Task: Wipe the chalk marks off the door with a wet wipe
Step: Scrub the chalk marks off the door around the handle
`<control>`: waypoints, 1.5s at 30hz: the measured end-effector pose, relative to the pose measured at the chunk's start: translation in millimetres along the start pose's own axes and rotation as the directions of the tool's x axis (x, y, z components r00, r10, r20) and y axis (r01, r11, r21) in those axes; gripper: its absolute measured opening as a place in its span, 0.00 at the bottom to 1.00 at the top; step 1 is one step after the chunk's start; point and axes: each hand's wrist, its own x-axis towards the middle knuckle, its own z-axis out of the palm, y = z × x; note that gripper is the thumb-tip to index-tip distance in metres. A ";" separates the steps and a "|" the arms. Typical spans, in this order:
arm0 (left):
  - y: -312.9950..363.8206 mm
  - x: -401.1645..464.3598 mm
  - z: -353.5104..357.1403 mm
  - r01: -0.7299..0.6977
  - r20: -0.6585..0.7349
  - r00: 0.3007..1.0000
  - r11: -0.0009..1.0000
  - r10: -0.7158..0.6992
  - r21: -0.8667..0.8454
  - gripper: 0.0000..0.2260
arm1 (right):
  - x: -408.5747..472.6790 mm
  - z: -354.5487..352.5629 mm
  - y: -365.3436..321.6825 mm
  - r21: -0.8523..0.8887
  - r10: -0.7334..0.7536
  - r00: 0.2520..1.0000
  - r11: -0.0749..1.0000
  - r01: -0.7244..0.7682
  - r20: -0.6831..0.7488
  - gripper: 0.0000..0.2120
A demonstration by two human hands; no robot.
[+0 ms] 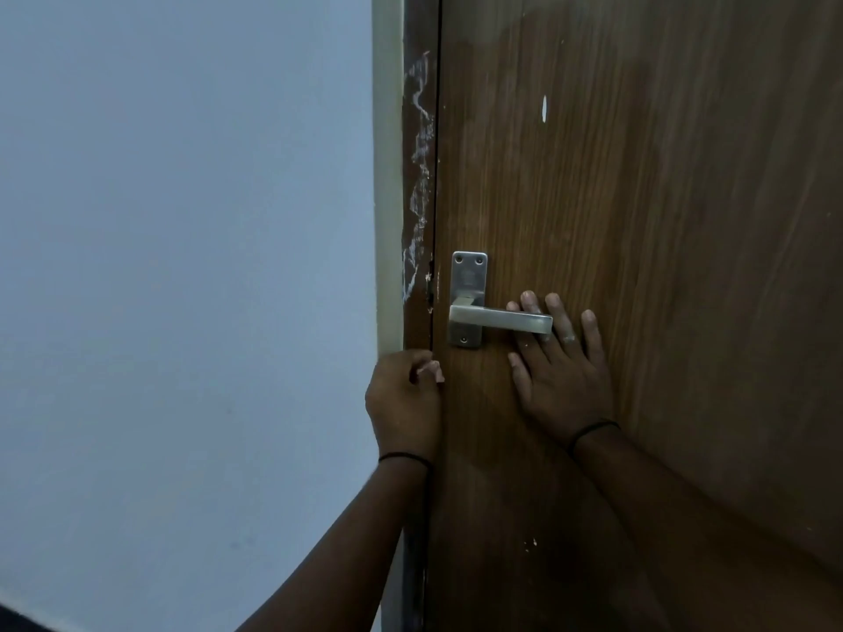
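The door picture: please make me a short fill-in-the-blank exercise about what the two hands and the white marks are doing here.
1. The right hand lies flat on the door with its fingers reaching behind the metal ____.
2. The white chalk marks run along the dark strip to the ____ of the door's edge.
3. The left hand is curled just ____ the chalk marks.

Missing words: handle; left; below

Your left hand (403, 399) is curled, fingers folded in; your right hand (554, 371) lies flat, fingers straight and spread.
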 end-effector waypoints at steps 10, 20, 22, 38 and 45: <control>36.4 4.8 -22.1 0.534 0.315 0.845 0.720 -0.432 -0.443 0.09 | -14.2 -79.1 -19.9 0.489 -0.175 0.982 0.864 0.121 0.067 0.16; 62.5 10.1 -51.0 0.709 0.587 0.704 0.447 -0.401 -0.546 0.07 | 30.0 -122.2 -63.3 0.581 -0.115 0.991 0.812 0.057 0.062 0.14; 60.3 13.3 -55.8 0.717 0.611 0.694 0.440 -0.381 -0.540 0.08 | 33.2 -122.6 -65.0 0.620 -0.044 0.995 0.784 -0.022 0.090 0.13; -1.7 -12.9 -12.1 0.452 0.506 0.791 0.885 -0.343 -0.107 0.11 | -19.3 -63.1 -36.4 0.473 0.081 0.982 0.868 -0.152 0.168 0.12; -12.9 -3.5 2.5 0.412 0.454 0.827 0.907 -0.330 -0.091 0.11 | -5.3 -36.5 -21.8 0.064 -0.148 0.973 0.988 0.139 0.175 0.23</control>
